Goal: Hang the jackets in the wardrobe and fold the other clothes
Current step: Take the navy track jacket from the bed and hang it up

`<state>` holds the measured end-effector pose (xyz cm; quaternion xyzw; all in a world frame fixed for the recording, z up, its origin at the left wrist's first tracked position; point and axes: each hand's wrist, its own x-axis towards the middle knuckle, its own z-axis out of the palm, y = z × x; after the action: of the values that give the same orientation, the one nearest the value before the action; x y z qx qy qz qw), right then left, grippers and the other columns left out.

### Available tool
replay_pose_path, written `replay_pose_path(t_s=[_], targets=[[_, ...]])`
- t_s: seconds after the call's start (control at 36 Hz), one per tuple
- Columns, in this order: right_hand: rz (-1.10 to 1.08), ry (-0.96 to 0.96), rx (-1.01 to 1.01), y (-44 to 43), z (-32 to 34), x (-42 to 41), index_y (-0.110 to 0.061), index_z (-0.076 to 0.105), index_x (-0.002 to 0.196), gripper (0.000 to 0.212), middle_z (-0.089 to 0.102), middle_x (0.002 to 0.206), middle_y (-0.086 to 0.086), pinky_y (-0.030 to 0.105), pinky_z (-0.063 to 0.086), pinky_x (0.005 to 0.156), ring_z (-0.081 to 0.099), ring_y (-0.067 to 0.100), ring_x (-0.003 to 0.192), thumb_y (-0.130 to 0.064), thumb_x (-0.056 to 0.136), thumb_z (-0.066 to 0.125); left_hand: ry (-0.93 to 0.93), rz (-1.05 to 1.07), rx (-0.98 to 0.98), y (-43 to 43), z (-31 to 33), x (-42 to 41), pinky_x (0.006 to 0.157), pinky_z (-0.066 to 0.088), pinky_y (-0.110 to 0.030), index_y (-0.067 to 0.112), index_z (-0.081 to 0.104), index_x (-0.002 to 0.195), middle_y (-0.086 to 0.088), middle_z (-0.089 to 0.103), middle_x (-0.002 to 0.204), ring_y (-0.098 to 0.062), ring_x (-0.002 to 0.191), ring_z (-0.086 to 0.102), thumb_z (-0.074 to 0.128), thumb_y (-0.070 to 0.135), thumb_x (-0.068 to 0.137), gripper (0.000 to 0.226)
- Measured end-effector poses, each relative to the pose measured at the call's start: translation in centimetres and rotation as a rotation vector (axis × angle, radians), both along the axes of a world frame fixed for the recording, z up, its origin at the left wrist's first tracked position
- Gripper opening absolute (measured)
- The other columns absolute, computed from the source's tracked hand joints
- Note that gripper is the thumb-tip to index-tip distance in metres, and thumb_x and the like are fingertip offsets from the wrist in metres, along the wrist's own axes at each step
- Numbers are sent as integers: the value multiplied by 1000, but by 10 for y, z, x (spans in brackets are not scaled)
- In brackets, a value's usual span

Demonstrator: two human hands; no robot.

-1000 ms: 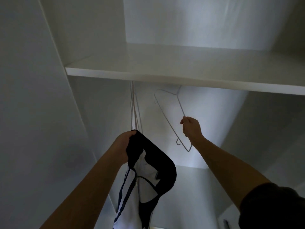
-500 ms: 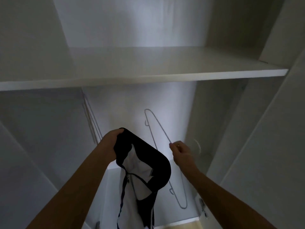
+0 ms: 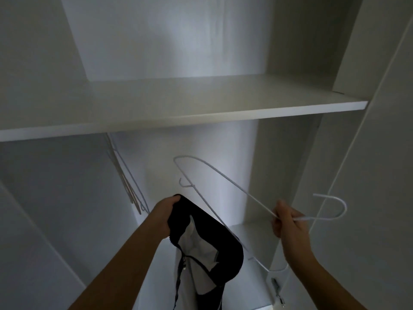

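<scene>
A white wire hanger (image 3: 223, 182) is pinched in the right hand (image 3: 288, 222), a black-and-white jacket (image 3: 207, 249) gripped in the left hand (image 3: 165, 211), nothing yet hung.

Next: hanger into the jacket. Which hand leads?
Right, probably. The right hand pinches the white wire hanger near its hook, free to steer it, and the frame lies close behind the jacket collar. The left hand has its grip on that collar, so it should just steady it.

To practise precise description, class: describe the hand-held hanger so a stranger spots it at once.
Look below the wardrobe shelf, right of centre. The white wire hanger is gripped by the right hand, while the other hangers dangle at the left.
</scene>
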<state>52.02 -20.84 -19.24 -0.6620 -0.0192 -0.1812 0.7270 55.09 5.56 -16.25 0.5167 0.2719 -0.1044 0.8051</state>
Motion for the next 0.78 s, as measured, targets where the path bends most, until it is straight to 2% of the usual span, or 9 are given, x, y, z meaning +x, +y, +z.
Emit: replay_pose_path(t_s=[0.06,0.17,0.31,0.42,0.47,0.56,0.61,0.67,0.78], targets=[[9,-22,111,2,11,-10,-12,44,50,50,32,43,-4,17,25,41,27,7,39,-49,82,51,12,-2,4,-7,-2,-2,41,51,-23,0,62,80,-13,61,70,-27,57,58,54,15,95,23],[27,-40,409,13,33,-13,-21,42,39,61,26,40,-9,17,15,38,21,4,35,-20,100,35,24,-10,14,-21,-4,-5,38,48,-22,3,60,77,-13,56,73,-27,62,51,52,11,96,22],[68,-6,615,47,38,-5,-24,37,43,60,23,43,-6,21,10,41,17,5,36,-15,102,32,-17,-65,38,-38,4,-9,59,49,-31,4,64,75,-12,60,72,-26,65,55,54,14,95,25],[104,166,330,59,-13,-1,-20,37,48,52,27,44,-2,21,17,40,21,10,40,-23,99,44,-96,4,-27,-25,22,-8,56,51,-29,3,67,49,-11,62,59,-24,56,57,55,15,94,48],[116,242,126,50,-35,-5,-18,41,49,51,32,44,0,20,24,43,28,12,42,-25,99,48,-117,72,-65,-7,33,-8,51,53,-26,2,69,59,-12,62,68,-25,63,58,51,15,96,42],[113,219,-93,35,-36,-10,-10,39,53,47,32,46,3,19,25,46,31,11,44,-12,100,45,-119,88,-58,14,40,-11,60,53,-32,3,64,82,-13,66,70,-26,64,63,49,20,98,28],[149,174,-148,29,-25,-9,-11,37,53,47,33,46,0,19,25,46,30,9,44,-7,99,45,-141,59,-36,19,40,-14,55,55,-28,2,65,84,-12,69,67,-23,56,66,48,21,98,29],[199,150,-201,23,-18,-7,-16,37,51,48,35,45,-6,18,28,48,33,7,45,-6,98,45,-168,40,12,22,40,-15,57,56,-27,2,65,88,-12,69,73,-24,64,66,47,20,98,26],[268,122,-291,16,-17,-7,-18,41,52,48,42,47,-4,21,33,54,38,7,49,-6,98,46,-309,93,319,33,40,-12,65,49,-30,9,60,80,-11,62,77,-20,69,59,49,13,97,22]])
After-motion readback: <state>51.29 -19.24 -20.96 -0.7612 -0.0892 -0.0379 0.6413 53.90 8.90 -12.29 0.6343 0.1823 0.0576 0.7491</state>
